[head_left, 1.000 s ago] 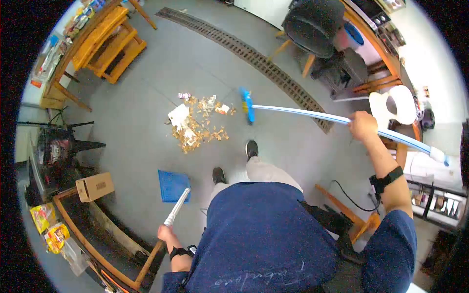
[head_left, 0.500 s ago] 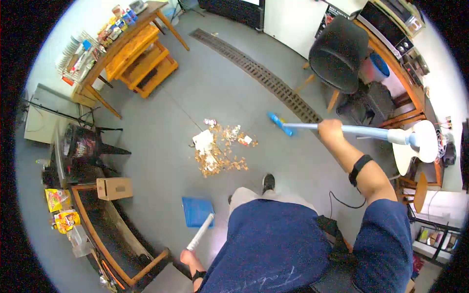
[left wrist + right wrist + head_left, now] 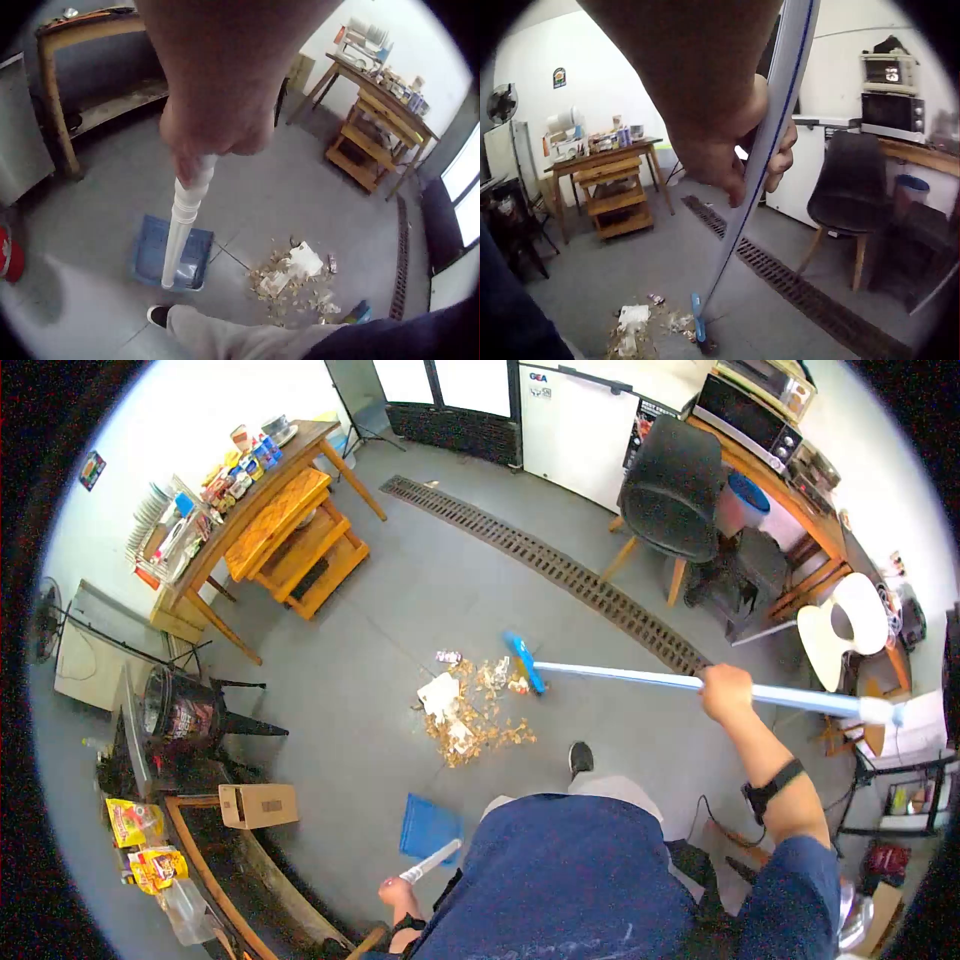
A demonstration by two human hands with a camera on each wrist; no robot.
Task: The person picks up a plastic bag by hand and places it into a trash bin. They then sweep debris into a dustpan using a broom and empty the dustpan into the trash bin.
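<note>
Pulled the broom (image 3: 640,678) head right up against the trash pile (image 3: 470,710); right hand (image 3: 725,690) wrapped round its stick, left hand (image 3: 398,895) gripping the dustpan (image 3: 430,830) handle. Sweeping well underway.

Glossy blue plastic dustpan (image 3: 430,830), matt grey concrete floor (image 3: 400,600)

Broom head (image 3: 524,662): on the floor (image 3: 400,610), touching the right edge of the litter pile (image 3: 470,710).
Dustpan (image 3: 430,828): on the floor, nearer the person than the pile — to its left.
Floor drain (image 3: 560,575): beyond the pile.
Chair (image 3: 668,495): behind the drain — right.
</note>
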